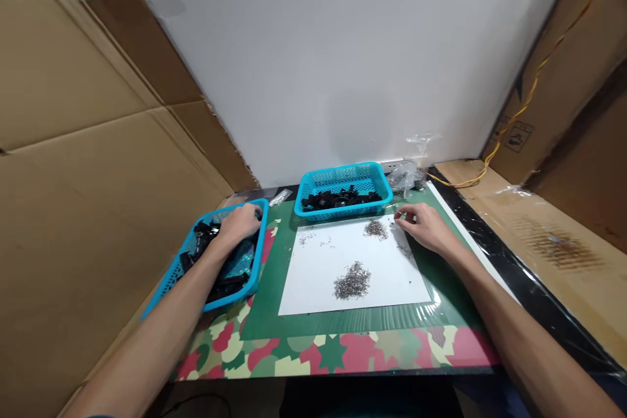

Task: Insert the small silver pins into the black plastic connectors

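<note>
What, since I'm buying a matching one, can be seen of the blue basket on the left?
The blue basket is rectangular, apparently plastic, with a smooth rim and perforated sides. It sits upright beside the cardboard panel, holding loose black parts. The left hand is over its far right corner, contact unclear; the forearm hides part.

the left hand (238, 225) is down inside the left blue basket (261, 245), its fingers among black parts (230, 284), the grip hidden. the right hand (424, 225) is at the far right corner of a white sheet (308, 274), thumb and fingertips close together, beside a small pile (376, 229) of metal pieces; whether it pinches one is too small to tell. a larger pile (353, 281) lies nearer the front. beyond the sheet, a second blue basket (343, 212) holds more black parts, with clear plastic bags (405, 177) just to its right. a green mat (267, 300) lies under the sheet.
</note>
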